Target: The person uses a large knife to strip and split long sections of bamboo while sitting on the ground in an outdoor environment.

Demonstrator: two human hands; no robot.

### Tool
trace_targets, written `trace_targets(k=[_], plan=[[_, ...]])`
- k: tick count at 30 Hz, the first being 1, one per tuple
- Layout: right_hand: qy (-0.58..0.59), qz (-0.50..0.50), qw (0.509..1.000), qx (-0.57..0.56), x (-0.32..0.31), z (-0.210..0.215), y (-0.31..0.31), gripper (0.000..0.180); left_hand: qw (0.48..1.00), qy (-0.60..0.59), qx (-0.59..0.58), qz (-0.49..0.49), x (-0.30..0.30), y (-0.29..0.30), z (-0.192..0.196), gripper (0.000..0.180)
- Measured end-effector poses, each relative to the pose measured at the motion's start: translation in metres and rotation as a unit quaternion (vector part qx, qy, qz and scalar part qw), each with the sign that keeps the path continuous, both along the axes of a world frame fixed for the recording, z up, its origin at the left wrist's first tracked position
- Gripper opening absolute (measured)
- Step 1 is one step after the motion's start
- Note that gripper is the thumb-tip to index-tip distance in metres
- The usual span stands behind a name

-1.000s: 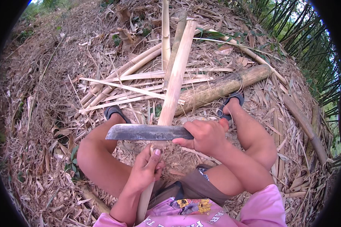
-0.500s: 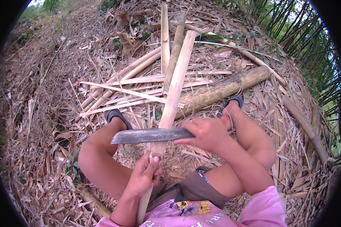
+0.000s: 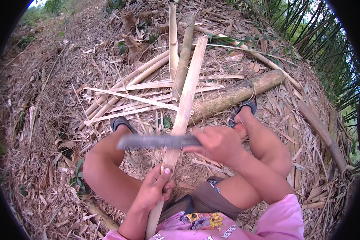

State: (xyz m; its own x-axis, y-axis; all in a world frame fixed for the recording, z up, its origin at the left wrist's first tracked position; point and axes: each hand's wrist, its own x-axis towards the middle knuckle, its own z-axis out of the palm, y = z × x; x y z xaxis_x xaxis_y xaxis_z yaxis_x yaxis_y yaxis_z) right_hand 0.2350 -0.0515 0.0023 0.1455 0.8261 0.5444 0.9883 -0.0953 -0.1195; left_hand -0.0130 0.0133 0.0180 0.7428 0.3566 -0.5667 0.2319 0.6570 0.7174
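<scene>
Meanwhile the long grey steel chopping blade point(image 3: 158, 141), gripped in the right hand point(image 3: 218, 143), has dropped slightly and now blurs across the pale split bamboo slat point(image 3: 187, 100), which the left hand point(image 3: 154, 188) clasps near its lower end between the knees.

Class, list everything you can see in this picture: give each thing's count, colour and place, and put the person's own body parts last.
Bamboo slat: one, pale tan, running from the lap up the middle.
Knife: one, grey blade, lying crosswise over the slat.
Bamboo log: one, brownish-green, right of the slat.
Split bamboo strips: several, pale, piled on the ground beyond the feet.
Dry leaf litter: brown, all around.
Sandals: two, dark, on the feet.
Left hand: gripping the slat's near end.
Right hand: holding the knife.
</scene>
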Motion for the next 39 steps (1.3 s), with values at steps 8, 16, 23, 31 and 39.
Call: trace_targets(k=[8,16,23,31,39], plan=[[0.416,0.027,0.898,-0.143,0.022,0.018,0.01,0.041,1.0,-0.009,0.025,0.005,-0.004,0.003,-0.002,0.023],[0.314,0.032,0.942,-0.11,0.018,0.019,0.002,0.035,0.996,0.009,0.084,-0.003,-0.003,-0.001,-0.002,0.023],[0.328,0.067,0.938,-0.092,0.011,0.012,0.001,0.034,0.995,0.008,0.094,-0.013,0.002,-0.002,-0.003,0.023],[0.293,0.03,0.95,-0.101,0.007,0.018,-0.001,0.035,0.996,-0.003,0.091,0.002,-0.002,0.0,-0.002,0.023],[0.314,0.01,0.947,-0.071,0.013,0.018,0.001,0.036,0.995,0.011,0.098,-0.015,0.001,-0.003,-0.001,0.022]])
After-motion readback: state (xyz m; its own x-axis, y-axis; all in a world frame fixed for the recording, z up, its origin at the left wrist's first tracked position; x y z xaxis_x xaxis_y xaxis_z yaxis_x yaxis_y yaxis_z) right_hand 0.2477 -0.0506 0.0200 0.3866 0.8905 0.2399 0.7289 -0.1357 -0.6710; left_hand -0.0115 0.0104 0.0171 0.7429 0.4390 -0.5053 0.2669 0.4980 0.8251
